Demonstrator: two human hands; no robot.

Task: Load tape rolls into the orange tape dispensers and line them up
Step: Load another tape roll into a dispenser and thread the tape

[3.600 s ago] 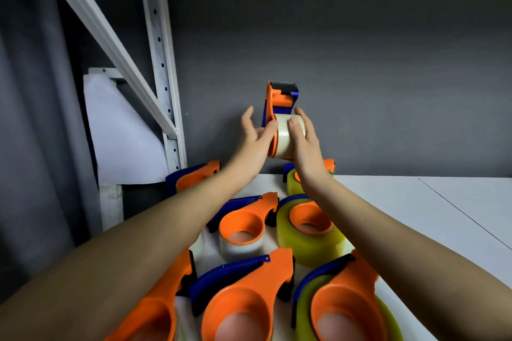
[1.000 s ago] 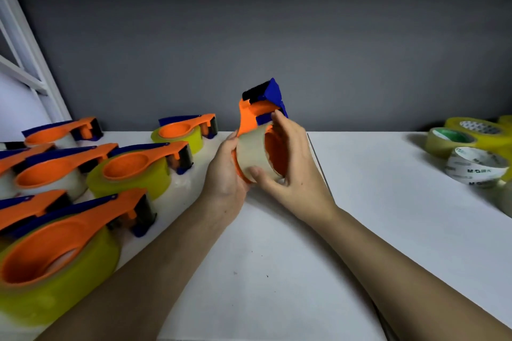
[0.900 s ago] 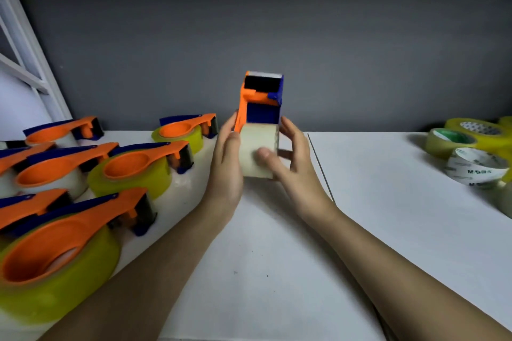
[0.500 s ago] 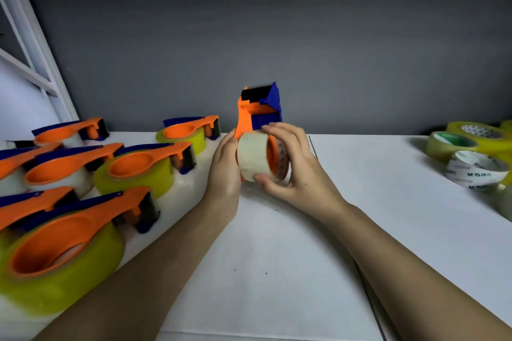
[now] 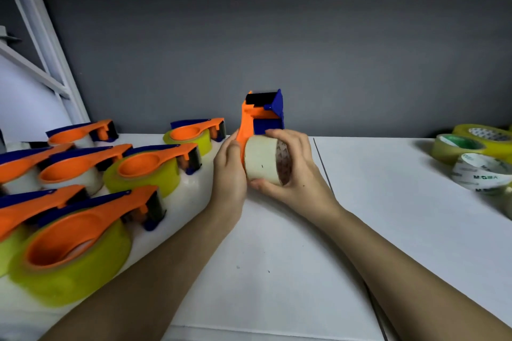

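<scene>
An orange and blue tape dispenser (image 5: 261,115) stands upright above the white table (image 5: 277,271), held between both hands. My left hand (image 5: 230,166) grips its orange side. My right hand (image 5: 293,169) curls around a pale clear tape roll (image 5: 260,163) that sits against the dispenser, thumb under the roll and fingers over its top. The roll's open core faces right.
Several loaded orange dispensers (image 5: 149,166) with yellow or clear rolls lie in rows on the left. Loose tape rolls (image 5: 482,171) lie at the right edge. A white shelf frame (image 5: 41,44) rises at the far left, and a grey wall stands behind.
The dispenser and roll have turned a little in my hands and the roll's core now faces further right. The view has shifted slightly; the loaded dispensers have not moved.
</scene>
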